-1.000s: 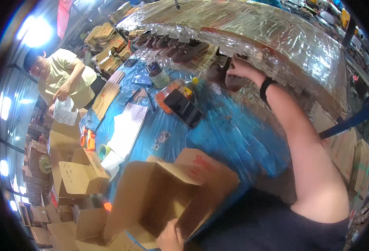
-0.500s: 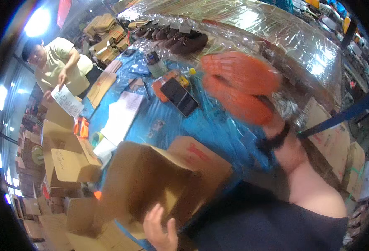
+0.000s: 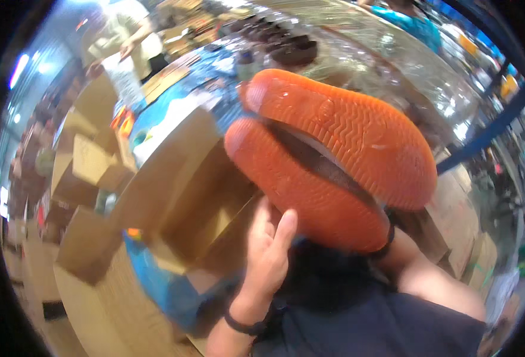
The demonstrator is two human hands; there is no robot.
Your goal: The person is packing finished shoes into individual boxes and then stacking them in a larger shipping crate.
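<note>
A pair of shoes point(image 3: 345, 140) is held up in front of me, their ribbed orange soles turned toward me and a strip of dark upper showing between them. My right forearm point(image 3: 423, 265) runs up behind the shoes; the hand that carries them is hidden by the soles. Close to the lower shoe is my left hand point(image 3: 268, 244), open, thumb and fingers apart. Whether its fingertips touch the sole I cannot tell. Left of that hand stands an open cardboard box point(image 3: 167, 172), flaps up.
Another open carton point(image 3: 90, 172) stands at the left. Papers point(image 3: 176, 116) and orange scissors point(image 3: 122, 122) lie on the blue-covered table. Brown shoes point(image 3: 295, 50) line its far side beside plastic-wrapped goods point(image 3: 387, 44). A person point(image 3: 122, 35) holds a sheet at far left.
The shoes have come nearer and lower, toward my left hand. My left hand has risen from the box opening to beside the shoes. The view has shifted, and the phone is now out of sight.
</note>
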